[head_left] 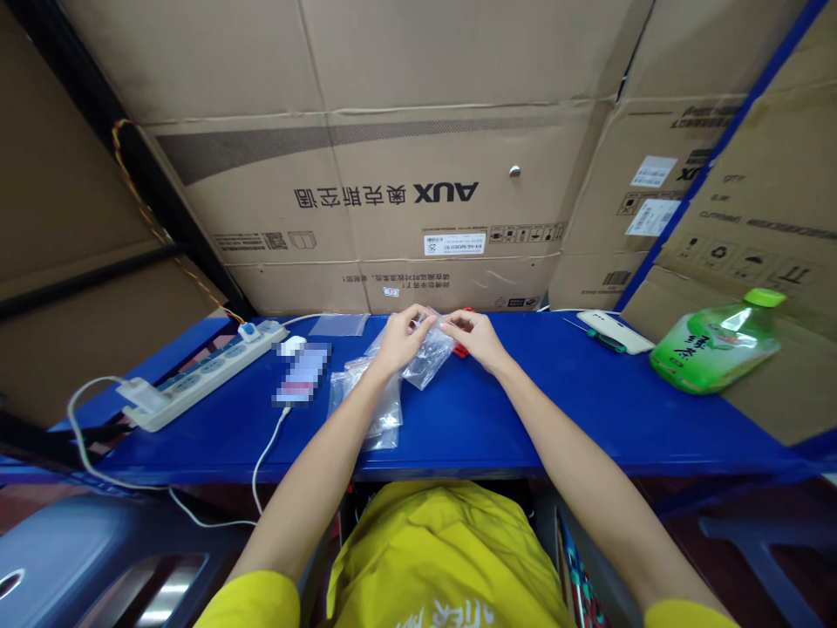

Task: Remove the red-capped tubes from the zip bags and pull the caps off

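Both of my hands meet over the middle of the blue table (588, 410). My left hand (402, 338) and my right hand (476, 336) pinch the top edge of a small clear plastic bag (428, 359), which hangs between them just above the table. Several more clear bags (372, 397) lie in a loose pile under my left wrist. A small red object (461, 351) shows behind my right hand, mostly hidden.
A white power strip (202, 375) with plugs and cables lies at the left. A phone (302, 373) on a white cable lies beside it. A white device (615, 331) and a green bottle (716, 344) on its side rest at the right. Cardboard boxes (405, 201) wall the back.
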Action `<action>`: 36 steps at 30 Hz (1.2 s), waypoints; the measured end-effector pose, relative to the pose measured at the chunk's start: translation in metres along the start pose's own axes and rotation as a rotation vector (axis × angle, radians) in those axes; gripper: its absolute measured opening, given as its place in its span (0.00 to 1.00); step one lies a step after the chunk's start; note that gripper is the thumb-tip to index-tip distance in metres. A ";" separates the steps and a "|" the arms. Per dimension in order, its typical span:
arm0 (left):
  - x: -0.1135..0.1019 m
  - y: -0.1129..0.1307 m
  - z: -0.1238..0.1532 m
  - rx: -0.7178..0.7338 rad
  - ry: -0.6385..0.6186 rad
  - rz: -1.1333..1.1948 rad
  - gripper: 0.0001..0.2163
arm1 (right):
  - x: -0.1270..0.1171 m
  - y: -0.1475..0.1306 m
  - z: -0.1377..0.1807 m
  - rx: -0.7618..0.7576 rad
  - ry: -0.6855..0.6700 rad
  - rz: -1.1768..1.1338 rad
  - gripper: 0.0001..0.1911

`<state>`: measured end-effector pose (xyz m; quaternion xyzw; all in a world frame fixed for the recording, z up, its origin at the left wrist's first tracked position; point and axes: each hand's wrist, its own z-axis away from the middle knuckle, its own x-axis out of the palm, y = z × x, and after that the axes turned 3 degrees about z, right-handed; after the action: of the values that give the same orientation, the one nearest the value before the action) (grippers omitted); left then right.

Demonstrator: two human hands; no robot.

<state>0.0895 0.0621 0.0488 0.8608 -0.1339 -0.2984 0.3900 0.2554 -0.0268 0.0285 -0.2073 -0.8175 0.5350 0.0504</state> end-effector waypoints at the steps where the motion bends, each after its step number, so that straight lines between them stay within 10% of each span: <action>1: -0.001 0.000 0.000 -0.002 0.011 0.008 0.14 | 0.000 0.000 0.000 -0.004 0.003 0.000 0.20; 36: -0.015 0.011 -0.002 -0.048 0.130 0.180 0.20 | -0.001 -0.007 -0.001 0.087 0.148 -0.150 0.24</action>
<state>0.0790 0.0630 0.0649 0.8533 -0.1779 -0.2090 0.4433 0.2548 -0.0293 0.0356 -0.1821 -0.8007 0.5479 0.1596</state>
